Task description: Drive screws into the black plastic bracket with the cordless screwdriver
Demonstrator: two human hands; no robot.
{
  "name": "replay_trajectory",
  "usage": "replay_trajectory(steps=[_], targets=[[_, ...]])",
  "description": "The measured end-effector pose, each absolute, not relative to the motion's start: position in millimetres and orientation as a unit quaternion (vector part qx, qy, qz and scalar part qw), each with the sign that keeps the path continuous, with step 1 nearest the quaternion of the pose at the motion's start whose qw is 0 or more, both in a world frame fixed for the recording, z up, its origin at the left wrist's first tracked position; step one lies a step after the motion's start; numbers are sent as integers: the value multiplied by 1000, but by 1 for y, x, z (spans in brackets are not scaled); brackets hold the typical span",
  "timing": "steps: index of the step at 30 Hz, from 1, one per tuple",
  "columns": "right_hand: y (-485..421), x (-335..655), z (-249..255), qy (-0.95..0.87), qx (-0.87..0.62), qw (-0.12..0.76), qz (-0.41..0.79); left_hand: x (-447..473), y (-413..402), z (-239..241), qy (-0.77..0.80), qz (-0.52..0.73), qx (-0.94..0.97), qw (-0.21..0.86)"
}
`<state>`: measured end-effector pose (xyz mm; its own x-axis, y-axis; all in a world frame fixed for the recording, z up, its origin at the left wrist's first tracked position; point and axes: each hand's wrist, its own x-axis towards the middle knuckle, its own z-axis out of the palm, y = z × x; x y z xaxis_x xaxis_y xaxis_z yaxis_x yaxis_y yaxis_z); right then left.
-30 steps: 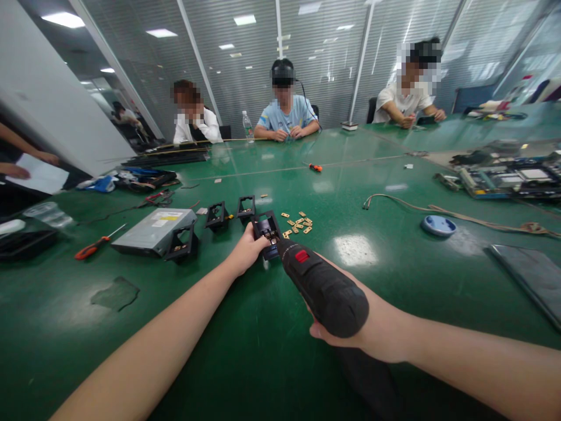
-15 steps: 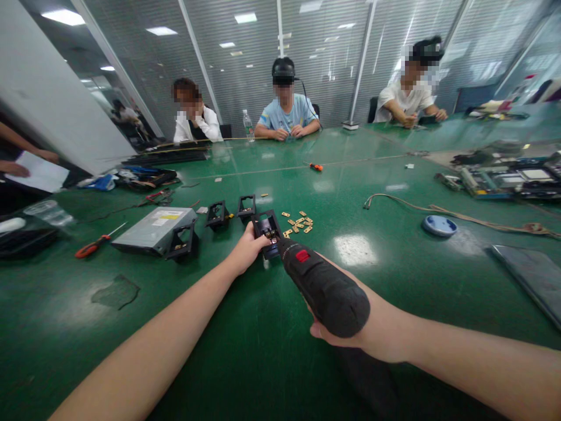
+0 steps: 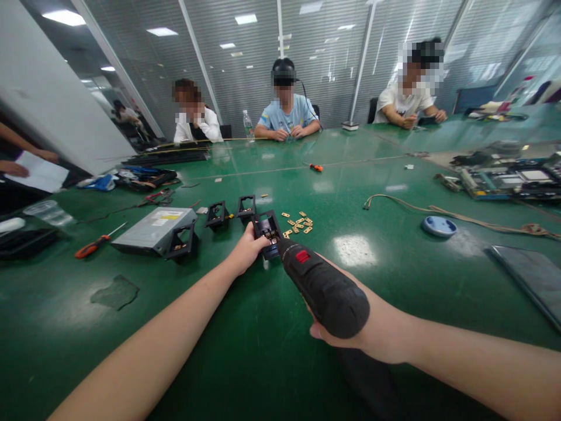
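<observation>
My left hand (image 3: 246,251) grips a black plastic housing (image 3: 274,222) by its near left side, thumb over the edge. Small brass-coloured parts show inside that housing. Wrapped around the handle of a black cordless drill (image 3: 326,289) with a red switch is my right hand (image 3: 372,327). The drill's nose points into the housing; its tip is hidden, so contact cannot be told. Just right of the housing lie several small brass plates (image 3: 300,222). Similar black housings stand to the left, one (image 3: 246,207) close behind my left hand and another (image 3: 217,214) farther left.
A third housing (image 3: 182,242) leans by a silver disc drive (image 3: 151,231). Left of it lies a red-handled screwdriver (image 3: 93,246). On the right are a blue round lid (image 3: 439,226), a cable (image 3: 407,204), a dark flat panel (image 3: 526,275) and circuit boards (image 3: 517,175). People sit across the table.
Almost nothing differs. Both hands, the drill and the housing keep their places; the camera view has shifted very slightly.
</observation>
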<state>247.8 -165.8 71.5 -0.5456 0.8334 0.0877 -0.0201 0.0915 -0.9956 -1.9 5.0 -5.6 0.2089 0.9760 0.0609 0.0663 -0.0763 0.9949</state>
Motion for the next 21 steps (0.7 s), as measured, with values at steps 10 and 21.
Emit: replay_trajectory(steps=[10,21], targets=[[-164,245,82,-626,-296,360,625,-4,5,-6,440,443,593,509],[-165,243,82,-611,-301,357,639,-4,7,-8,444,440,600,499]])
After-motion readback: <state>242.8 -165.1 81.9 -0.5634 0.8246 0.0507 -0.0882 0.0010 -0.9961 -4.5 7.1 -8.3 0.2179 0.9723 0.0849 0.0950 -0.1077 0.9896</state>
